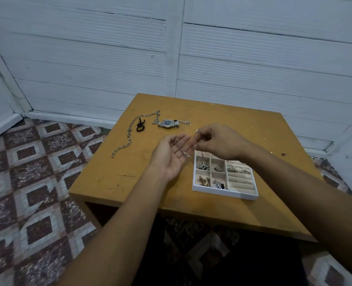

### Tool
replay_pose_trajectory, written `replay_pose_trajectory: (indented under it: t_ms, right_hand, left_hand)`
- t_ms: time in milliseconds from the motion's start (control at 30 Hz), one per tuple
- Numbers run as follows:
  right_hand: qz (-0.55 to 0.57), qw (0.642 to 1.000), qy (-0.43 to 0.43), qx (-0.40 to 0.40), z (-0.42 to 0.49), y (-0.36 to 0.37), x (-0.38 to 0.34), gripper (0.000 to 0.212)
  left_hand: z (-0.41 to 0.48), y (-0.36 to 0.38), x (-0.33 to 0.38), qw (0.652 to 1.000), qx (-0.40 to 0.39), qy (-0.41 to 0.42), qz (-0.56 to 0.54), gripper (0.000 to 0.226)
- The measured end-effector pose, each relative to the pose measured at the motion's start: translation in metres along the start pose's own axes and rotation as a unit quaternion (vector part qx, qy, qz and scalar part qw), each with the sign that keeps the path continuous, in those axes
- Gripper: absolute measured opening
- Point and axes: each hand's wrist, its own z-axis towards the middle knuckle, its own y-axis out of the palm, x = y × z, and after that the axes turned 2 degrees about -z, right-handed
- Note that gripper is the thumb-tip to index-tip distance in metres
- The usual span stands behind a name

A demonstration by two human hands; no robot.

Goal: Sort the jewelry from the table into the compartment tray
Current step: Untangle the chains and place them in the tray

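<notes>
On the far left of the orange-brown wooden tabletop (129, 178) lie a long silver link chain (129, 131), a black hair tie (140, 126) and a silver wristwatch (168, 123). The left hand (171, 156) is open, palm up, cradling a thin rose-gold chain (181, 148). The right hand (216, 141) pinches that chain's end above the white compartment tray (224, 193) at near right.

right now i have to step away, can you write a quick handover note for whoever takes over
Left hand: open, palm up, thin chain draped across it.
Right hand: fingers pinched on that chain's end, over the tray's far corner.
Done: several tray compartments hold pieces.
Left on the table: long chain, black hair tie, watch, small chain beside it.
</notes>
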Motion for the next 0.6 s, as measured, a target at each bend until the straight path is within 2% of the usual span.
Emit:
replay_pose_trajectory:
  t_ms: [233, 433, 600]
  right_hand:
    - [-0.011, 1.000, 0.020, 0.010, -0.009, -0.002, 0.007, 0.013]
    - [-0.006, 0.998, 0.046, 0.032, -0.017, -0.007, 0.014, 0.018]
    - [0.008, 0.998, 0.061, 0.034, -0.023, -0.003, 0.022, 0.022]
  left_hand:
    - [-0.002, 0.015, -0.021, 0.991, -0.020, -0.053, 0.121, 0.021]
    - [-0.008, 0.026, -0.027, 0.982, -0.043, -0.113, 0.143, 0.023]
    - [-0.009, 0.028, -0.030, 0.973, -0.038, -0.133, 0.183, 0.039]
